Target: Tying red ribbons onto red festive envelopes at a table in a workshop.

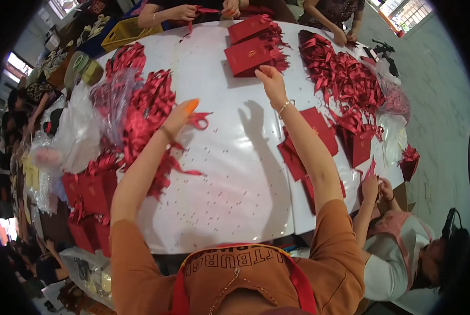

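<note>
My left hand [178,118] is closed at the left side of the table, beside a heap of red ribbons [153,100]. Something bright orange [191,106] shows at its fingertips; whether it is a finger cover I cannot tell. A looped red ribbon [200,122] comes out from under those fingers. Farther off, my right hand [273,86] reaches over the lower right corner of a red paper gift bag [247,56], thumb and fingers apart. Its shadow falls on the white tabletop. A second red bag [247,29] with ribbons lies just behind.
More red bags [317,131] lie under my right forearm, with a ribbon heap [345,73] beyond. Plastic bags [77,131], a lidded jar [88,69] and a yellow crate [132,32] stand at left. Co-workers' hands [370,190] handle ribbons at right and across the table.
</note>
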The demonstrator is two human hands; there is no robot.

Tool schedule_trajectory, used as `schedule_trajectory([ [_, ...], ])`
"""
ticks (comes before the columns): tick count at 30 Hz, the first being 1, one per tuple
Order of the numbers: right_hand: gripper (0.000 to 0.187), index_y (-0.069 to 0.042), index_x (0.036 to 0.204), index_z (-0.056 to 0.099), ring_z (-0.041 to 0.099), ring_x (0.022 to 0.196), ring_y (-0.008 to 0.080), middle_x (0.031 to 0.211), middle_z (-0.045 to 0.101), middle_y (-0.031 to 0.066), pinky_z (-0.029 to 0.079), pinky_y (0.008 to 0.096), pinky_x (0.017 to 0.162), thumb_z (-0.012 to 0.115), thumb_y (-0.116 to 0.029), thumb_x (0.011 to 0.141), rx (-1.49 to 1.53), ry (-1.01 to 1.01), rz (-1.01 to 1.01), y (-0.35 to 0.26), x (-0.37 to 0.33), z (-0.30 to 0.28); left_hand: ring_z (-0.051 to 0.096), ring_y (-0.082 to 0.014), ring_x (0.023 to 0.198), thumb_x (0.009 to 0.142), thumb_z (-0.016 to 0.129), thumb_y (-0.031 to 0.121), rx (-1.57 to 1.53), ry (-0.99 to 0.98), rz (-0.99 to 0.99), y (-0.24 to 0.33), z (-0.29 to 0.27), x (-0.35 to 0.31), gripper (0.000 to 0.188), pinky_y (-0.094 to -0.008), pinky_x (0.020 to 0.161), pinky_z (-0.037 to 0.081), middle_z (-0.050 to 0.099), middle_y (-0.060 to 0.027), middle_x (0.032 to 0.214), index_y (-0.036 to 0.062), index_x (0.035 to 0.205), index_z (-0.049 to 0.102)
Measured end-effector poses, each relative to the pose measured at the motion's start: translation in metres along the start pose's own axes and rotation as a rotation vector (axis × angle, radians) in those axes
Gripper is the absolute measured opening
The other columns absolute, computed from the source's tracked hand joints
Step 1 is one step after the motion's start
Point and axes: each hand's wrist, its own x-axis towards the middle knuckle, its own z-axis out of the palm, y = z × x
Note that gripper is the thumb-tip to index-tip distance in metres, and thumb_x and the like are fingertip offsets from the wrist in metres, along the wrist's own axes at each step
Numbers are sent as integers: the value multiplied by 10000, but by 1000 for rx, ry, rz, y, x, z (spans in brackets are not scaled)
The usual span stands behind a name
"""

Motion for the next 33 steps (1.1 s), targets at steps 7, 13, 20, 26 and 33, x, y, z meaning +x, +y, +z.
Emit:
schedule_trajectory([
  [7, 842, -110, 1268, 416, 411, 1134, 367, 1298, 329, 227, 336, 392, 950, 686, -533, 592, -443, 60, 89, 51, 134, -28, 482, -157, 911, 776, 526, 576, -85, 215, -130, 19, 93, 197, 649, -308, 781, 393, 508, -65, 1021, 9, 1088, 474],
  [13, 1083, -124, 1365, 204, 382, 1167, 384, 1328, 297, 248, 314, 407, 974, 770, -476, 510, -559, -71, 366, 100, 144, -35, 542, -137, 722, 789, 543, 526, -122, 278, 30, -3, 86, 274, 600, -278, 649, 437, 585, -63, 845, -38, 993, 542],
  [20, 906, 64, 1219, 266, 526, 959, 211, 1097, 495, 166, 432, 276, 836, 820, -158, 538, 192, -199, 286, 111, 92, -57, 616, -175, 845, 755, 673, 225, -422, -27, -157, 24, 104, 214, 370, -291, 757, 504, 626, -99, 942, 13, 1035, 555],
  [26, 747, -41, 1240, 217, 559, 962, 249, 1100, 491, 121, 468, 315, 845, 648, 113, 650, 479, -352, 313, 59, -7, -46, 583, -126, 829, 693, 709, 66, -200, -51, 177, -9, 100, 111, 375, -281, 721, 494, 607, -71, 936, 22, 1025, 542],
  [33, 542, 16, 1178, 422, 573, 942, 162, 1068, 577, 109, 468, 267, 813, 687, -103, 720, 449, -535, 436, 68, -205, -54, 438, -178, 1127, 611, 730, -69, -237, -134, 275, -66, 111, -86, 906, -333, 906, 419, 408, -74, 1265, 98, 1331, 206],
])
